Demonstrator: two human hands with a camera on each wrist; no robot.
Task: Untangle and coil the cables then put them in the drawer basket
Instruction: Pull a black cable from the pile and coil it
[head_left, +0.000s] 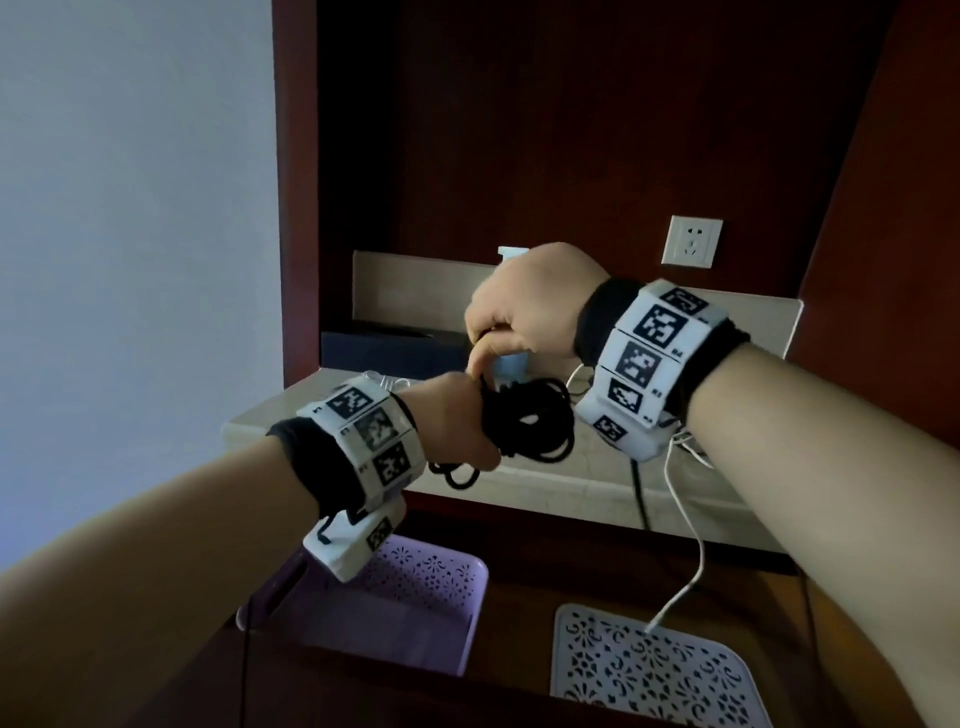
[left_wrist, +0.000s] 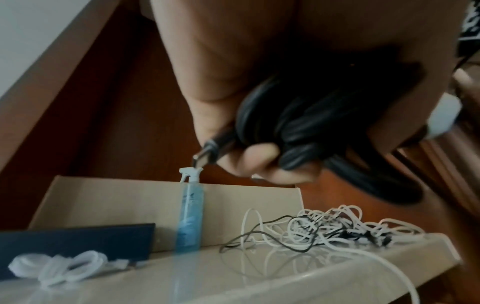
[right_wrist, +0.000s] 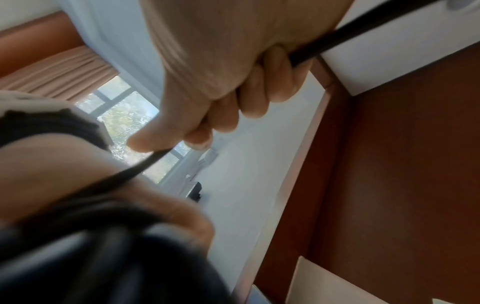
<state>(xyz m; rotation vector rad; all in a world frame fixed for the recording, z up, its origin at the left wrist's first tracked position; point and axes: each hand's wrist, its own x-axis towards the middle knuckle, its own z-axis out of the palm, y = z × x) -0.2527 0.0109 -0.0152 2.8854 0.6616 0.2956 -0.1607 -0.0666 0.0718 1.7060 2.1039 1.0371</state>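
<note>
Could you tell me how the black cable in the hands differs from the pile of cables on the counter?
The black cable is wound into a bundle; the pile lies tangled. The black cable is gripped by the left hand, with the right hand holding its free run; the pile rests untouched on the counter. The pile is mostly white. Neither is in a basket.

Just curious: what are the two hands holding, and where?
The left hand grips the black cable coil by one side. The right hand pinches the loose strand above it.
</note>
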